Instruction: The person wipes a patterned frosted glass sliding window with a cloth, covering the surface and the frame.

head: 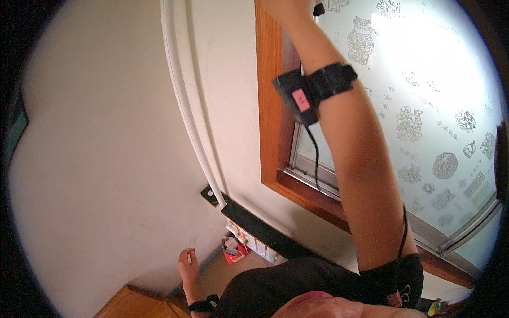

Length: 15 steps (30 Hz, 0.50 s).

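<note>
My right hand (288, 10) is raised to the top edge of the view, beside the orange-brown wooden window frame (269, 99); its fingers are cut off, so its grip is hidden. A small black object (319, 9) shows next to it, partly cut off. On the right forearm sits a black strapped device (300, 97) with a pink label and a cable. My left hand (187, 262) hangs low at the lower left, fingers loosely bent with a gap between them, nothing seen in it. A black strap (204, 304) circles the left wrist.
Frosted window glass (431, 131) with printed figures fills the right side. A white pipe (181, 103) runs down the pale wall to a dark shelf (258, 230) above a white radiator (260, 248). A red container (235, 252) with items and a wooden surface (133, 304) lie below.
</note>
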### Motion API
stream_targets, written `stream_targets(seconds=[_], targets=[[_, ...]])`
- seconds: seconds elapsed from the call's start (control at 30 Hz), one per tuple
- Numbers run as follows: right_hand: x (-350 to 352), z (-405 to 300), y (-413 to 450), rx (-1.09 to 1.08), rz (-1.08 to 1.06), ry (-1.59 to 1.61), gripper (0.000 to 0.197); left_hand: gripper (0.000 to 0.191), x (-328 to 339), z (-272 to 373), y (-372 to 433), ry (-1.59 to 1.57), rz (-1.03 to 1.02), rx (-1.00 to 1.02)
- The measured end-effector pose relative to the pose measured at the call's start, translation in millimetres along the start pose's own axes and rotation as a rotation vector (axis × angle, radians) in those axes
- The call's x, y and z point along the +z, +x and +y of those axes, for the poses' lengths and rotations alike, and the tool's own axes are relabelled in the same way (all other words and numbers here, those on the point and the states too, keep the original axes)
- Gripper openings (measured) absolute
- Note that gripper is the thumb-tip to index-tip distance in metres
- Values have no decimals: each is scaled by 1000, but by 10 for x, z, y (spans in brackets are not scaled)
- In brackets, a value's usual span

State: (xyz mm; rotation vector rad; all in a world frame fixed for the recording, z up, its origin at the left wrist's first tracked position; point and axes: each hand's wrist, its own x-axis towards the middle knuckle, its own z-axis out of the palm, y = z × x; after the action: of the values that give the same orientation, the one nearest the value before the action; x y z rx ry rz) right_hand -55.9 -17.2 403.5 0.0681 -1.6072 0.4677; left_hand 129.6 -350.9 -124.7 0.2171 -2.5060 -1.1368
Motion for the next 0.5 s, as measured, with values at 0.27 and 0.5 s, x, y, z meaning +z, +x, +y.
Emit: stream_targets(seconds=[0.27,0.5], targets=[[46,234,-956,-26,-11,28,80,14,179,-234,78,-55,-32,94],[92,511,-1751,-63,-30,0,86,15,259,-44,99,-90,-66,123]])
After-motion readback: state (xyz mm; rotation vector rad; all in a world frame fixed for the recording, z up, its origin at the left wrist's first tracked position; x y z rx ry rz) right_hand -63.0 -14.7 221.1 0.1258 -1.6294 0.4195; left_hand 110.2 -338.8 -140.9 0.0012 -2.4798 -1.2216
